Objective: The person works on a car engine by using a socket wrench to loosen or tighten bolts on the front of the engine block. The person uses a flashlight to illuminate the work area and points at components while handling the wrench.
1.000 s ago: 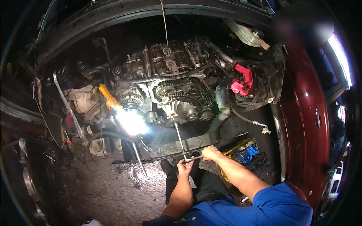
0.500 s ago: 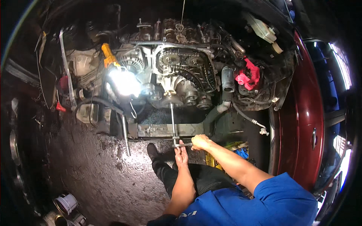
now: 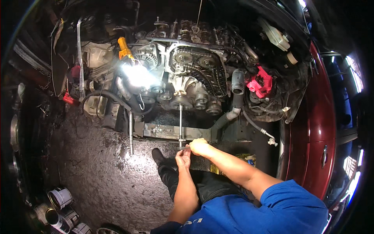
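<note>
A long extension bar (image 3: 180, 121) runs from the round crank pulley (image 3: 181, 102) at the engine's lower front out toward me. At its near end is a ratchet wrench (image 3: 182, 148), mostly covered by my fingers. My right hand (image 3: 200, 147) is closed in a fist round the wrench's handle. My left hand (image 3: 183, 158) cups the wrench's head from below, fingers curled against it. Above the pulley, the open engine front shows a timing chain (image 3: 204, 80) and two sprockets (image 3: 183, 58).
A lit work lamp (image 3: 125, 48) with a yellow handle hangs left of the engine. A metal crossbar (image 3: 175, 132) passes beneath the extension. A loose hose (image 3: 257, 124) hangs at right, beside a dark red car (image 3: 307, 152). Several buckets (image 3: 61, 197) stand at lower left.
My right hand has come closer to my left, and the wrench handle shows less. The left fingers have curled in more. The whole view has shifted, bringing more buckets into sight.
</note>
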Tool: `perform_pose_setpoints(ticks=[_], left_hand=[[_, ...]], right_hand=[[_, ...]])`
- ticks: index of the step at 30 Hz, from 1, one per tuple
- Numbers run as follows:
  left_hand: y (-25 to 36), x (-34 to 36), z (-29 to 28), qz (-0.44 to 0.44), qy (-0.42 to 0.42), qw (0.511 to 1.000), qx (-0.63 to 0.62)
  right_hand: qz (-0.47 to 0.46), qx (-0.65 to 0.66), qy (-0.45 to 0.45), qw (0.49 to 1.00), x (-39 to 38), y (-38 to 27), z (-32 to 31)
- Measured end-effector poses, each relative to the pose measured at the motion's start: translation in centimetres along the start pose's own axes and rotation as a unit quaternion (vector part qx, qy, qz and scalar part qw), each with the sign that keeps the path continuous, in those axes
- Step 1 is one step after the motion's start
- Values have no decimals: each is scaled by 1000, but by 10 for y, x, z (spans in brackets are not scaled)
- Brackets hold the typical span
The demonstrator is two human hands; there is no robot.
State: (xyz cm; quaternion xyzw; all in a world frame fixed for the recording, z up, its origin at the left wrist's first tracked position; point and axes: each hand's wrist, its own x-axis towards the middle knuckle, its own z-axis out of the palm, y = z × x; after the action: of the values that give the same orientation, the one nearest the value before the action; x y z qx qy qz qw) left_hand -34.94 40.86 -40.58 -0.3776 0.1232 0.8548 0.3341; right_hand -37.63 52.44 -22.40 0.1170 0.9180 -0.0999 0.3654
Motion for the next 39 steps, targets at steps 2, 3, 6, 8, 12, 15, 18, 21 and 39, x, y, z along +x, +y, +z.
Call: perform_pose_setpoints(ticks=[2, 3, 6, 8, 12, 15, 18, 21, 39], left_hand=[[-4, -5, 16, -31, 15, 999, 5], [-4, -5, 23, -34, 23, 998, 42], [9, 3, 16, -3, 17, 992, 127], [4, 0, 17, -1, 21, 991, 133], [-2, -2, 21, 21, 37, 985, 167], [-1, 1, 17, 54, 83, 970, 222], [3, 4, 11, 14, 67, 970, 234], [8, 10, 10, -46, 82, 972, 215], [5, -1, 29, 11, 65, 945, 319]], right_hand=[[23, -3, -29, 999, -2, 21, 6], [35, -9, -58, 998, -3, 31, 8], [45, -18, -112, 993, 4, 47, 20], [81, 9, -118, 990, 4, 65, 41], [99, 64, -57, 991, 2, 83, 68], [97, 33, -95, 990, 3, 80, 67], [82, 20, -95, 992, -1, 65, 50], [77, 13, -34, 996, -3, 47, 43], [137, 80, 0, 987, 5, 74, 84]])
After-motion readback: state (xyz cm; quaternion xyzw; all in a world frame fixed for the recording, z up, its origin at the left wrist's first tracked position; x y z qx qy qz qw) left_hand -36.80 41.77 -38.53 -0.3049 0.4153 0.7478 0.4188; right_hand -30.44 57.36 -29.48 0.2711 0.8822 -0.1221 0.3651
